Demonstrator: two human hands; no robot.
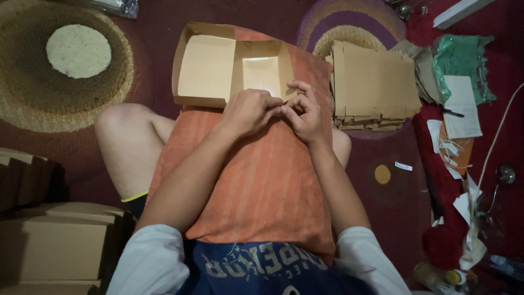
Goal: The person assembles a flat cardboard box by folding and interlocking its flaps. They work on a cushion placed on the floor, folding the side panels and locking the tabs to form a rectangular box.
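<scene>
A brown cardboard box (206, 68) lies open on an orange striped pillow (262, 186) across my lap. It has two compartments, a larger one on the left and a smaller one on the right. My left hand (248, 111) and my right hand (305, 112) meet at the box's near right edge. The fingertips of both pinch the cardboard flap there. The flap itself is mostly hidden by my fingers.
A stack of flat brown cardboard blanks (374, 84) lies to the right on a round rug. Folded boxes (54, 240) pile up at the lower left. A green bag (464, 60), papers, a pen and a white cable clutter the far right. A woven round mat (65, 65) is at the upper left.
</scene>
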